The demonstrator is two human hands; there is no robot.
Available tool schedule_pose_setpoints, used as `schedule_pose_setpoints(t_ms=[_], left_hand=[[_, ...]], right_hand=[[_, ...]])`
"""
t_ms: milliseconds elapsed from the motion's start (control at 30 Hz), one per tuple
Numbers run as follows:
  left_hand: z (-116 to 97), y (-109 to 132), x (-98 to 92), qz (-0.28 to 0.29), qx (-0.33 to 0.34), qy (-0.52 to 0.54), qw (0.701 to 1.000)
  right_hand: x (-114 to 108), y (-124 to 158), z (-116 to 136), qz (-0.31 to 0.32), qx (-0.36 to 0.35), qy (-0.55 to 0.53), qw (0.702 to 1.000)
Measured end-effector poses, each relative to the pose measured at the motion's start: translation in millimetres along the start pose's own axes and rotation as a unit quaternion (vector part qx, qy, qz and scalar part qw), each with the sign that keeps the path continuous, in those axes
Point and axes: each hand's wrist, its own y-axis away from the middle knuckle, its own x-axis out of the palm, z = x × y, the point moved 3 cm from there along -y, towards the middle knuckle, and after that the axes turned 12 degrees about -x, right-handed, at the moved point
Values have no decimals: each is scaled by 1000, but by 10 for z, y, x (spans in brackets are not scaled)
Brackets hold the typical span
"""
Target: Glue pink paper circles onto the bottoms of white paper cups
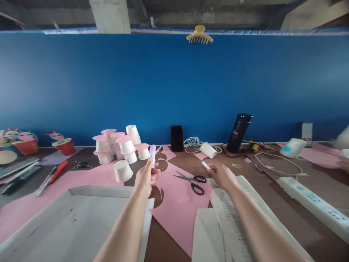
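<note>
My left hand (pixel 145 178) is closed around a purple glue stick (pixel 152 151), held upright above the pink paper. My right hand (pixel 223 175) pinches a small white piece (pixel 206 165), possibly a cap, over the top of a printed sheet. Between my hands, black-handled scissors (pixel 192 179) lie on a pink sheet (pixel 177 211) with round holes cut in it. Left of my left hand, a white paper cup (pixel 123 171) stands upside down. Behind it, several white cups topped with pink paper discs (pixel 125 139) are stacked in a cluster.
At front left lies a white tray (pixel 89 218). A red utility knife (pixel 51 176) and red decorated cups (pixel 64 146) are farther left. A phone (pixel 177 138) and black bottle (pixel 240 133) stand along the blue wall (pixel 163 83). A power strip (pixel 313 205) lies right, near another person's hand (pixel 344 164).
</note>
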Motion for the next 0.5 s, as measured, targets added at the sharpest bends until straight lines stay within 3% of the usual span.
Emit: schedule_pose_setpoints(t_ms=[133,267,367,433,500], left_hand=[[-234,147,6,106,109,184,971],[-467,176,-210,214,112,339,909],[-573,194,-323,293,118,370,874],[-578,205,-313,303,131,335,883],[-516,205,-235,257,148,222,929]], right_hand=[[1,-5,21,-3,5,11,1000],[-9,-5,41,-13,10,16,1000],[2,3,56,-6,8,14,1000],[24,9,57,-1,4,8,1000],[52,10,47,-1,1,-3,1000]])
